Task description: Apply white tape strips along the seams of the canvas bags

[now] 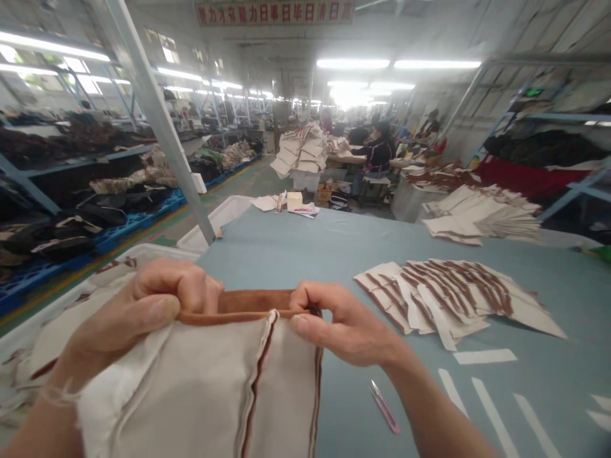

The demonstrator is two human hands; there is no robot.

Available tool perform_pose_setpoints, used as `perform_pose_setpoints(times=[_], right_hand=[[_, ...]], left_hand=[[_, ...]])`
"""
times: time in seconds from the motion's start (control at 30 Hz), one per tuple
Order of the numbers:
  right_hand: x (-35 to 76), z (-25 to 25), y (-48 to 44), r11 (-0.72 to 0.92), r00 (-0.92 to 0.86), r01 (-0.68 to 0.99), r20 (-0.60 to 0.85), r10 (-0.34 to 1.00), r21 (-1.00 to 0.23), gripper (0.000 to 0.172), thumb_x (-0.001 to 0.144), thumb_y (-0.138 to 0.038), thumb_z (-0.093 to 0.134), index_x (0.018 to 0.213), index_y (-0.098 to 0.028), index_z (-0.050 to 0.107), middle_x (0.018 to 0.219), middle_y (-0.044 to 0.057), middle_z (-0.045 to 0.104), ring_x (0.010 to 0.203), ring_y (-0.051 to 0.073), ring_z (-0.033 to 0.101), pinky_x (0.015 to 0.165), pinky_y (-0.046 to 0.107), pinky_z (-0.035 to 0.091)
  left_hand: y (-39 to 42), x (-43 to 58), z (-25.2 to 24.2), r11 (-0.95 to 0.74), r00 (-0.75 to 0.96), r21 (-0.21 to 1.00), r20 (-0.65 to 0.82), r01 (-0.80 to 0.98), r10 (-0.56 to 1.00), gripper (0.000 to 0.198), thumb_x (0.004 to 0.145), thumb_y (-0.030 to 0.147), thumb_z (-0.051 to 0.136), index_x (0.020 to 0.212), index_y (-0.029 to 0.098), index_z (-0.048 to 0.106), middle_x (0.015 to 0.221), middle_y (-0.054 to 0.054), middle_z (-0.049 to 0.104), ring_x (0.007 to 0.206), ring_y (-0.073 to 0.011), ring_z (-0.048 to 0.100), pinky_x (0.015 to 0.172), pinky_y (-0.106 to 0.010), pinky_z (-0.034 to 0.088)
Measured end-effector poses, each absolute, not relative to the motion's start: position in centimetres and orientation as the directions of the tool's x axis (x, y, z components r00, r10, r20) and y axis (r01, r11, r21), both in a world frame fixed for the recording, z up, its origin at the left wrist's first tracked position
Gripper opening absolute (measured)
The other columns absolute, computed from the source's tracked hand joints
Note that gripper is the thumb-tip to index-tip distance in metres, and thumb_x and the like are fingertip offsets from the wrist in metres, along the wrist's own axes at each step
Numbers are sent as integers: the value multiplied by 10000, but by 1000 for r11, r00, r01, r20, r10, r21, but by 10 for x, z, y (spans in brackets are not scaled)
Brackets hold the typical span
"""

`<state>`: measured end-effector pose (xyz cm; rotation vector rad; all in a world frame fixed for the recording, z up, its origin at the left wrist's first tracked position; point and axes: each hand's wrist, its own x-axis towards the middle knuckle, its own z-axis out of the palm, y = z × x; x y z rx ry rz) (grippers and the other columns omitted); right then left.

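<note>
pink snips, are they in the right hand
No, the snips lie on the table, while the right hand pinches the cloth by its brown edge.

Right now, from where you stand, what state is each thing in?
Left hand: pinching the brown edge
Right hand: pinching the same edge, farther right
Cream fabric piece: held by its brown-edged top
Pink-handled snips: lying on the table, unheld; blades too small to judge
White strip: loose, flat on the table
Cream-and-brown pieces: fanned, overlapping
Ceiling light: lit
</note>
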<state>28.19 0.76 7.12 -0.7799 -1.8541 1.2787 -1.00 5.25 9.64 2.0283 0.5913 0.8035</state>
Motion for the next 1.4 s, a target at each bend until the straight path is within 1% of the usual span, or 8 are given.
perform_pose_setpoints(times=[0.17,0.3,0.4,0.6,0.8,1.03,1.17,1.4], right_hand=[[293,93,-13,325,-539,216,165,826,-921,255,961,-389,577,788,-231,477,672,-72,404,603,110,338,547,261,250],[298,91,-19,325,-506,323,128,853,-889,242,935,-361,575,768,-231,457,660,-77,371,602,111,321,559,268,241],[303,83,-24,317,-487,306,139,862,-898,297,949,-406,598,767,-230,441,685,-68,390,630,115,339,585,265,259],[315,63,-34,220,-425,243,100,899,-945,496,990,-652,596,776,-237,429,678,-74,331,597,115,281,556,264,246],[322,45,-43,197,-383,291,75,921,-936,457,1004,-630,561,798,-234,463,685,-67,372,609,124,327,566,263,278],[311,47,-56,486,-356,388,359,863,-783,387,939,-572,701,877,-222,550,822,-15,595,752,160,513,716,298,400],[305,44,-56,506,-343,328,398,851,-798,373,936,-515,760,850,-225,541,802,-28,591,731,146,503,706,289,398],[307,34,-54,326,-393,122,255,883,-938,438,927,-556,777,816,-222,515,752,-46,532,681,123,438,630,264,359]], left_hand=[[54,2,87,-498,814,855,181,148,553,474,975,637,671,872,179,728,825,-13,713,733,-173,622,709,-275,475],[44,38,75,-663,809,727,273,181,520,150,903,299,670,984,194,740,916,-7,731,886,-183,646,894,-277,475],[37,61,70,-701,801,706,362,98,477,159,872,213,587,966,186,712,922,-8,738,917,-177,661,948,-283,462],[30,79,68,-730,806,671,361,124,469,168,950,204,507,908,186,669,803,27,698,727,-123,596,741,-235,423],[17,85,69,-797,847,586,344,143,406,283,1033,172,403,796,195,557,711,46,558,630,-114,493,642,-244,367],[0,89,76,-758,847,644,344,102,406,273,1008,91,427,763,209,441,680,82,436,580,-86,393,587,-213,319],[-3,90,80,-733,852,679,353,53,388,268,1018,89,429,783,193,503,712,80,478,590,-65,419,576,-186,320],[-5,89,70,-610,859,791,278,49,430,249,1038,149,457,850,188,616,726,73,563,621,-73,479,615,-169,373]])
